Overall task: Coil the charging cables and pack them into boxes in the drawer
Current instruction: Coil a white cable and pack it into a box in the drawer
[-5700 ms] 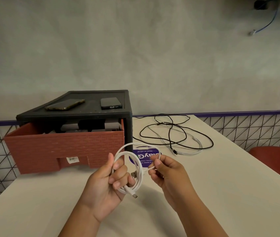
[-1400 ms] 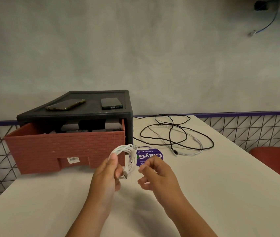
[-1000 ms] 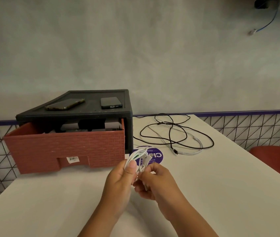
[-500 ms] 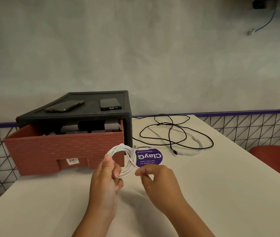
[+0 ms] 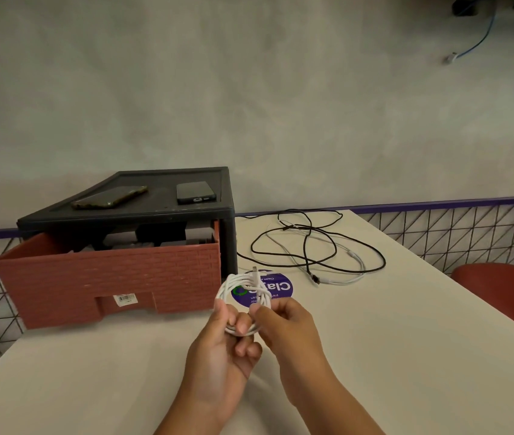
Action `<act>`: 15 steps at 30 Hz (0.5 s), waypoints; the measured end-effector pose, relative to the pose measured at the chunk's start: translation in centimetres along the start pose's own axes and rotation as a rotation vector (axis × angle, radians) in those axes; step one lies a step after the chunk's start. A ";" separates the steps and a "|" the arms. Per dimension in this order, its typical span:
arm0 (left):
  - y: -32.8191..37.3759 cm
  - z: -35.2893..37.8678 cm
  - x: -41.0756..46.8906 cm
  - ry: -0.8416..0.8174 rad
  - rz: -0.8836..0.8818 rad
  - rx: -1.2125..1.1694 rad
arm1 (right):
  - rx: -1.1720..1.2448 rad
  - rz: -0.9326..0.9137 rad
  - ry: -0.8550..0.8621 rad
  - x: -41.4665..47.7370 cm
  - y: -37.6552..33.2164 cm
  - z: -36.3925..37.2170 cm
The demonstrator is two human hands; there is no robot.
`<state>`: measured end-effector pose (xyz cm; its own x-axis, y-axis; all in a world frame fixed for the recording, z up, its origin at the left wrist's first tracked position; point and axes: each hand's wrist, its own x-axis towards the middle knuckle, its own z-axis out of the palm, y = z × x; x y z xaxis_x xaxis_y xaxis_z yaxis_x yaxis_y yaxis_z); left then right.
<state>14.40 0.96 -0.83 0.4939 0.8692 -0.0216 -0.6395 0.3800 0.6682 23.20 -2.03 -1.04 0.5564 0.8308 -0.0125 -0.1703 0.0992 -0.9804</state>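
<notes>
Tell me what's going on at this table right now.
A person is coiling a white cable: the left hand holds the small coil while the right hand pinches its side. The red drawer stands open, the coil not yet in it. Loose cables lie tangled on the table.

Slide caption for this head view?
Left hand and right hand hold a coiled white cable before the open red drawer.

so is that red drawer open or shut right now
Open: the red drawer sticks out in front of its black frame, and grey boxes show above its front wall.
</notes>
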 end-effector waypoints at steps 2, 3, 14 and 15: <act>-0.1 -0.1 0.1 -0.017 -0.021 0.054 | 0.102 0.048 0.003 0.2 -0.1 -0.3; 0.0 -0.1 0.1 -0.020 -0.022 0.087 | 0.127 0.061 -0.008 0.3 -0.2 -0.4; -0.1 -1.3 1.1 0.169 0.153 0.681 | 0.196 0.088 -0.121 0.3 -1.1 -1.3; -0.2 -1.4 1.2 0.166 0.145 0.695 | 0.210 0.102 -0.137 0.3 -1.2 -1.3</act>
<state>14.27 2.33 -2.01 0.3014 0.9531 0.0275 -0.1425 0.0165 0.9897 24.64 -2.60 -0.17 0.4148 0.9073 -0.0686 -0.3926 0.1105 -0.9130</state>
